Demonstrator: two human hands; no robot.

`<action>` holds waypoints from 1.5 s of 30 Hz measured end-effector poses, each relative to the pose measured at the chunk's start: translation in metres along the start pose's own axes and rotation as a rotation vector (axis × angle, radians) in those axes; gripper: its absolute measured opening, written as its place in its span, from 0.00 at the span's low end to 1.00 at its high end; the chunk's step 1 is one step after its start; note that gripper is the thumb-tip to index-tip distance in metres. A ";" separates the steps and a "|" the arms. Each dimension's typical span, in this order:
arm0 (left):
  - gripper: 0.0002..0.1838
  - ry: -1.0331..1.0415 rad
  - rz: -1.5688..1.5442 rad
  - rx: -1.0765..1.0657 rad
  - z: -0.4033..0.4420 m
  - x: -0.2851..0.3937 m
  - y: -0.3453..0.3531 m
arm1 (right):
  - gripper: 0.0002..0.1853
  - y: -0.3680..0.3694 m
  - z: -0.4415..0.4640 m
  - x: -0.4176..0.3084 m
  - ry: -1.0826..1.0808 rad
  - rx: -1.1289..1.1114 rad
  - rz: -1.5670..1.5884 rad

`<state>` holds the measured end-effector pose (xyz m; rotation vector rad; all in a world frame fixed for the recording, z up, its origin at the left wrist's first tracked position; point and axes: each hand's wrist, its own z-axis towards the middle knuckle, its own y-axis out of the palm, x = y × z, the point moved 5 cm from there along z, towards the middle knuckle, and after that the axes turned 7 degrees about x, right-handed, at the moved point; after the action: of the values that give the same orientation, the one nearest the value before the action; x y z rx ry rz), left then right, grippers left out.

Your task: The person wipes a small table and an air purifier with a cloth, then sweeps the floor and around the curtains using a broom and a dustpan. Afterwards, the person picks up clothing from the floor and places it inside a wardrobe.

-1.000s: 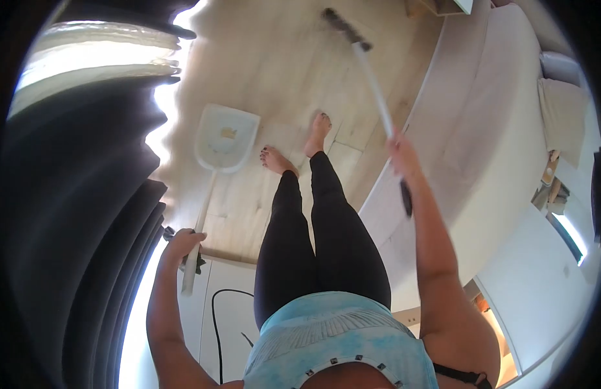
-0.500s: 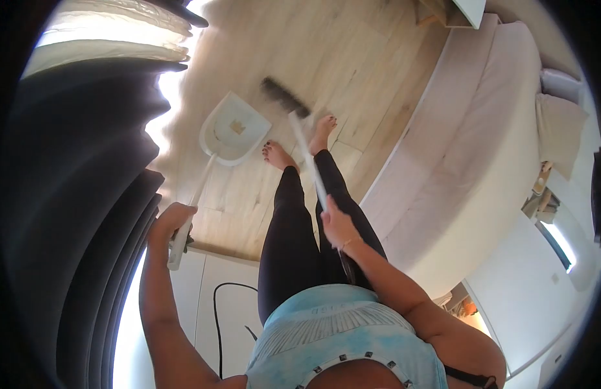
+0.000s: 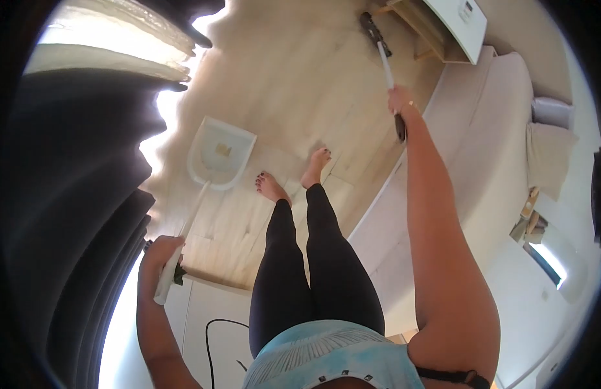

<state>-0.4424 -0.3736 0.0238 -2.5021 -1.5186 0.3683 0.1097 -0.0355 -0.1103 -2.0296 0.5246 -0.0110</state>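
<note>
My left hand (image 3: 164,249) is closed round the white handle of a long-handled dustpan (image 3: 200,170). The pan lies on the wooden floor left of my feet, with a small pale mark or scrap in its middle. My right hand (image 3: 401,99), at the end of an outstretched arm, grips the handle of a broom (image 3: 386,61). The broom's dark bristle head (image 3: 376,34) is at the floor near the legs of a bedside table. The dark end of its handle sticks out below my fist.
A bedside table (image 3: 452,29) with a white top and wooden legs stands at the upper right. Beside it runs a bed (image 3: 443,162) with pale bedding. Dark curtains (image 3: 86,155) hang on the left. A white cabinet (image 3: 216,308) with a black cable (image 3: 208,343) is at the lower left.
My right arm has stretched forward and right, carrying the broom from near my feet to beside the bedside table. The dustpan sits slightly lower and further left in view, still held.
</note>
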 end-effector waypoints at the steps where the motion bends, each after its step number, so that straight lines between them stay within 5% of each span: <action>1: 0.17 0.001 -0.015 0.006 0.001 0.001 -0.001 | 0.13 -0.005 0.005 -0.012 0.229 -0.037 0.247; 4: 0.17 -0.006 0.033 -0.036 0.006 0.009 -0.004 | 0.15 0.010 -0.007 -0.075 0.004 -0.122 -0.122; 6: 0.17 0.046 0.011 -0.052 0.000 0.012 -0.005 | 0.14 0.054 -0.034 -0.074 -0.265 0.119 -0.146; 7: 0.17 0.055 -0.016 -0.043 -0.001 0.014 -0.005 | 0.17 0.063 -0.077 -0.080 -0.184 0.100 -0.071; 12: 0.18 0.184 -0.219 0.028 -0.026 0.024 -0.013 | 0.28 0.104 -0.315 -0.078 -0.210 -0.300 0.041; 13: 0.18 0.186 -0.222 0.031 -0.025 0.021 -0.014 | 0.27 0.103 -0.350 -0.076 -0.142 -0.534 -0.129; 15: 0.18 0.228 -0.244 0.034 -0.015 0.012 -0.012 | 0.24 0.085 -0.386 -0.074 -0.196 -0.549 0.055; 19: 0.18 0.048 -0.074 -0.069 0.018 -0.005 -0.007 | 0.24 0.029 -0.352 -0.078 -0.257 -0.429 0.048; 24: 0.18 0.045 -0.195 -0.044 -0.020 0.025 -0.015 | 0.20 -0.009 -0.149 -0.088 -0.215 -0.059 0.141; 26: 0.18 0.138 -0.475 0.027 -0.032 0.037 -0.018 | 0.15 -0.030 -0.061 -0.128 -0.177 -0.015 0.162; 29: 0.18 0.061 -0.390 -0.061 -0.026 0.061 -0.030 | 0.12 -0.029 0.053 -0.174 -0.065 -0.063 0.161; 31: 0.18 0.040 -0.391 -0.084 -0.024 0.077 -0.033 | 0.12 -0.005 0.082 -0.192 -0.217 0.077 0.043; 32: 0.18 0.015 -0.358 -0.063 -0.024 0.084 -0.034 | 0.12 0.009 0.089 -0.202 -0.353 0.220 -0.075; 34: 0.18 -0.006 -0.323 -0.045 -0.018 0.090 -0.033 | 0.21 0.039 0.027 -0.177 -0.582 0.229 0.207; 35: 0.18 -0.043 -0.298 -0.087 -0.005 0.084 -0.029 | 0.29 0.037 -0.013 -0.183 -0.221 -0.122 -0.139; 38: 0.18 -0.148 -0.293 -0.165 -0.003 0.085 -0.023 | 0.27 0.025 -0.122 -0.142 -0.269 -0.413 -0.169; 41: 0.17 -0.150 -0.317 -0.113 0.003 0.081 -0.024 | 0.26 -0.021 -0.150 -0.127 -0.351 -0.534 -0.086; 45: 0.16 -0.174 -0.305 -0.119 0.003 0.090 -0.028 | 0.24 -0.082 -0.109 -0.143 -0.362 -0.429 -0.010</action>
<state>-0.4269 -0.2802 0.0193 -2.3198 -2.0098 0.4661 -0.0143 -0.0403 0.0429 -2.3776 0.3011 0.4919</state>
